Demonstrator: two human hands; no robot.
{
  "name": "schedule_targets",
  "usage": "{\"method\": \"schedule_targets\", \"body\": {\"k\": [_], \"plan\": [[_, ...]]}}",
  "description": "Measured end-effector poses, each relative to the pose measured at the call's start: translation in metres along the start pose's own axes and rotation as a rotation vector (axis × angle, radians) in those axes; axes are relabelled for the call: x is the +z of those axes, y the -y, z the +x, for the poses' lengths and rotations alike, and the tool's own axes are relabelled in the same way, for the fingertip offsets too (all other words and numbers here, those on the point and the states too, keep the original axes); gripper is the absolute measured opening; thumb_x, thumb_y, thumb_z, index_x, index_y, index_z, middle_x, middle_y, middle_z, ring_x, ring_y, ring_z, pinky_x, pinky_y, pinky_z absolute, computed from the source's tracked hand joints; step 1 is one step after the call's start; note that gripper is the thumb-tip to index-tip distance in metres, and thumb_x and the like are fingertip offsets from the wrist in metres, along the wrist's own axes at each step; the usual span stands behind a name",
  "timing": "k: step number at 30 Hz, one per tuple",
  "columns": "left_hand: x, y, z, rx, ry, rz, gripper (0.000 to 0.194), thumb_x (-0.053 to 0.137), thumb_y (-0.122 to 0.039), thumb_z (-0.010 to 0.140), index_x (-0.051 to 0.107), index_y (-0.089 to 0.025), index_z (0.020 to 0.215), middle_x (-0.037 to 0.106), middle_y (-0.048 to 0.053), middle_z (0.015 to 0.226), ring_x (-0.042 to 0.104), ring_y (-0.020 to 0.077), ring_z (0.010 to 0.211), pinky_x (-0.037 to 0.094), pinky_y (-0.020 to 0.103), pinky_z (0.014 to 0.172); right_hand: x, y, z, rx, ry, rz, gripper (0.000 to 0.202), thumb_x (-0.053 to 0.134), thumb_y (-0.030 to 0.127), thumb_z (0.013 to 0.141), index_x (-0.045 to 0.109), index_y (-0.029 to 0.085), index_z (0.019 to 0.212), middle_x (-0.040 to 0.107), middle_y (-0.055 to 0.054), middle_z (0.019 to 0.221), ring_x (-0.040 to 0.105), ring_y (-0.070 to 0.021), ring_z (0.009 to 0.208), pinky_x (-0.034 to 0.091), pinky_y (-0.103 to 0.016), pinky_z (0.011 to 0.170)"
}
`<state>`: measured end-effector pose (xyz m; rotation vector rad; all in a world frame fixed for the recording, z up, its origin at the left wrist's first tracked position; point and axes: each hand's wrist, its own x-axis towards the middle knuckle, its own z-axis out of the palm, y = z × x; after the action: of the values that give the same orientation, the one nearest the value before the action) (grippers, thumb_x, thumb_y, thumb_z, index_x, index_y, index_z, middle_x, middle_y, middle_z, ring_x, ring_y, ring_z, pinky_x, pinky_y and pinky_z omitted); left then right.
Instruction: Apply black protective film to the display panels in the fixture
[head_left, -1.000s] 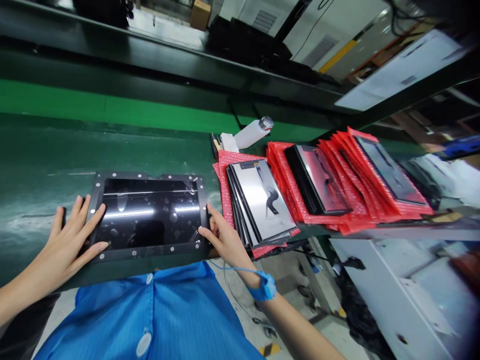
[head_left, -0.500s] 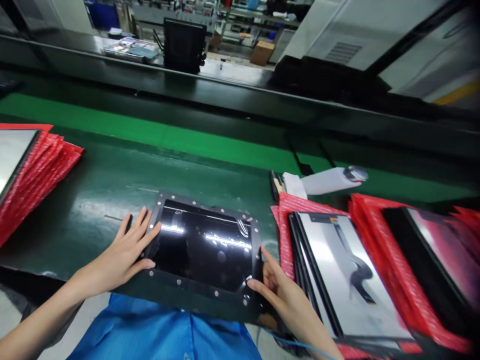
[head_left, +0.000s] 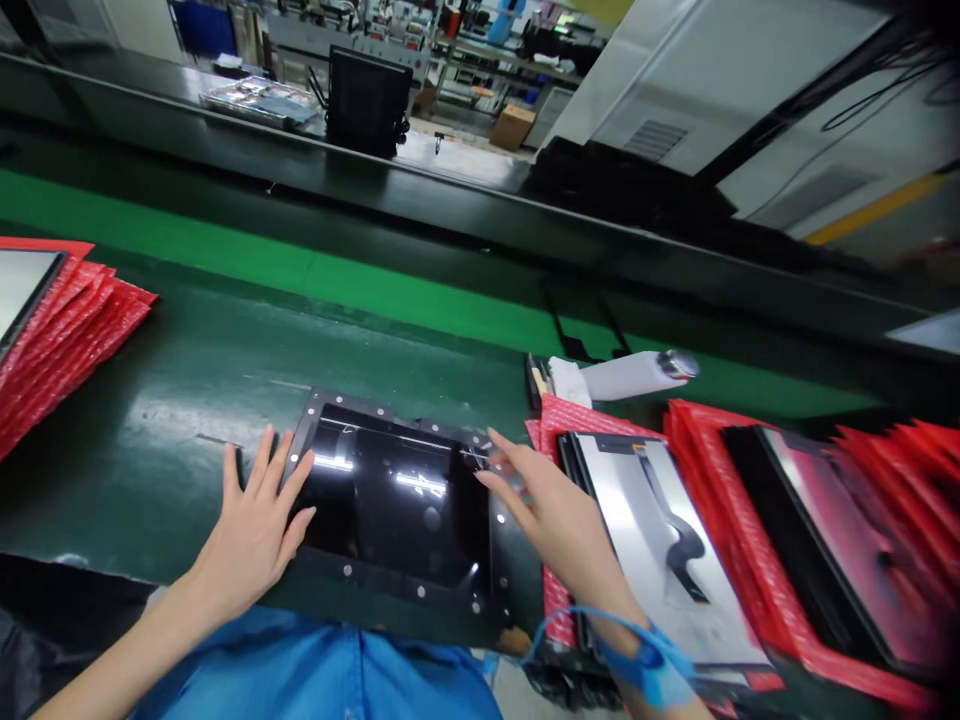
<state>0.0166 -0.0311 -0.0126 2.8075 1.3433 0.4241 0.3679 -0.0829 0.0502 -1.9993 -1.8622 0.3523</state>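
Note:
A glossy black display panel (head_left: pixel 405 510) lies in a dark flat frame (head_left: pixel 382 582) dotted with several round metal studs, on the green bench in front of me. My left hand (head_left: pixel 255 515) rests at the frame's left edge, its fingers spread and the fingertips on the border. At the panel's upper right corner is my right hand (head_left: pixel 551 505), thumb and forefinger drawn close together in a pinch. Shiny, clear-looking streaks show by those fingertips; whatever is between them is too small to make out. A blue strap (head_left: pixel 649 660) circles my right wrist.
Silver-backed display panels (head_left: pixel 637 540) with a dark ribbon cable are stacked on red bubble bags (head_left: pixel 555 415) at right. More panels and red bags (head_left: pixel 750 520) lie beyond. Another red stack (head_left: pixel 82 320) stands at left. A white bottle (head_left: pixel 630 375) lies behind the right stack.
My right hand has moved up from the panel's lower right edge to its upper right corner. My left hand stays at the left edge. The view has shifted slightly to the right.

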Motion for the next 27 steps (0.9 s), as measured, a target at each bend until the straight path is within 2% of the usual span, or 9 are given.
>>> {"method": "schedule_targets", "body": {"k": [3,8,10,13,18,20,22,24,27], "plan": [[0.001,0.000,-0.001,-0.005,-0.011,0.012,0.074,0.045,-0.037,0.097,0.009,-0.021,0.160,0.025,0.018,0.161,0.011,0.0411,0.151,0.004,0.077,0.113,0.013,0.022,0.026,-0.173,0.052,0.162,0.046,0.048,0.035,0.099,0.045,0.027,0.144,0.065,-0.007,0.126,0.059,-0.0239,0.118,0.050,-0.042,0.098],[-0.001,0.000,-0.001,-0.013,-0.045,0.024,0.078,0.046,-0.044,0.097,0.007,-0.018,0.159,0.028,0.020,0.158,0.017,0.0402,0.150,-0.002,0.075,0.114,0.042,0.038,0.043,-0.272,0.070,0.066,0.050,0.036,0.005,0.089,0.051,0.020,0.135,0.063,-0.010,0.129,0.055,-0.0250,0.122,0.045,-0.046,0.101],[-0.001,-0.002,-0.001,-0.020,-0.060,0.021,0.080,0.046,-0.047,0.096,0.007,-0.016,0.159,0.030,0.021,0.157,0.019,0.0398,0.150,-0.004,0.074,0.115,0.048,0.039,0.046,-0.292,0.062,0.054,0.048,0.037,0.002,0.085,0.056,0.017,0.126,0.063,-0.013,0.126,0.055,-0.0264,0.119,0.044,-0.047,0.101],[-0.001,-0.004,-0.002,-0.021,-0.076,0.014,0.082,0.047,-0.049,0.095,0.007,-0.016,0.159,0.030,0.022,0.157,0.020,0.0401,0.149,-0.005,0.074,0.115,0.048,0.039,0.051,-0.246,0.043,0.193,0.038,0.041,0.006,0.084,0.058,0.019,0.116,0.065,-0.011,0.116,0.056,-0.0259,0.114,0.044,-0.047,0.099],[-0.001,0.001,-0.003,-0.031,-0.055,-0.062,0.078,0.048,-0.048,0.096,0.013,-0.017,0.159,0.021,0.020,0.161,0.009,0.0401,0.152,0.001,0.074,0.116,0.035,0.034,0.067,-0.148,0.167,0.544,0.033,0.050,0.016,0.082,0.054,0.021,0.115,0.065,-0.006,0.105,0.061,-0.0201,0.103,0.045,-0.043,0.100],[0.000,0.005,-0.003,-0.032,-0.038,-0.181,0.068,0.047,-0.044,0.097,0.022,-0.019,0.156,0.016,0.018,0.164,0.001,0.0385,0.153,0.007,0.072,0.117,0.025,0.034,0.071,-0.146,0.236,0.608,0.034,0.054,0.019,0.082,0.053,0.021,0.116,0.064,-0.005,0.105,0.061,-0.0178,0.096,0.047,-0.039,0.095],[0.000,0.005,-0.004,-0.056,-0.050,-0.353,0.053,0.048,-0.041,0.098,0.036,-0.022,0.146,0.018,0.015,0.164,-0.001,0.0360,0.153,0.010,0.069,0.118,0.012,0.037,0.072,-0.145,0.289,0.619,0.034,0.057,0.022,0.082,0.054,0.022,0.117,0.063,-0.005,0.106,0.061,-0.0159,0.086,0.050,-0.036,0.088],[-0.001,-0.002,-0.004,-0.124,-0.092,-0.550,0.041,0.052,-0.040,0.096,0.044,-0.025,0.133,0.029,0.013,0.161,0.008,0.0334,0.154,0.013,0.066,0.119,-0.005,0.043,0.071,-0.150,0.335,0.614,0.029,0.059,0.028,0.085,0.057,0.021,0.113,0.065,-0.005,0.104,0.060,-0.0151,0.078,0.051,-0.034,0.079],[-0.009,-0.022,0.006,-0.273,-0.172,-0.933,0.030,0.054,-0.041,0.095,0.048,-0.031,0.122,0.058,0.011,0.136,0.050,0.0276,0.134,0.040,0.051,0.110,-0.036,0.055,0.068,-0.179,0.322,0.618,0.022,0.060,0.037,0.089,0.062,0.022,0.105,0.068,-0.007,0.106,0.063,-0.0185,0.084,0.052,-0.033,0.077]]}}
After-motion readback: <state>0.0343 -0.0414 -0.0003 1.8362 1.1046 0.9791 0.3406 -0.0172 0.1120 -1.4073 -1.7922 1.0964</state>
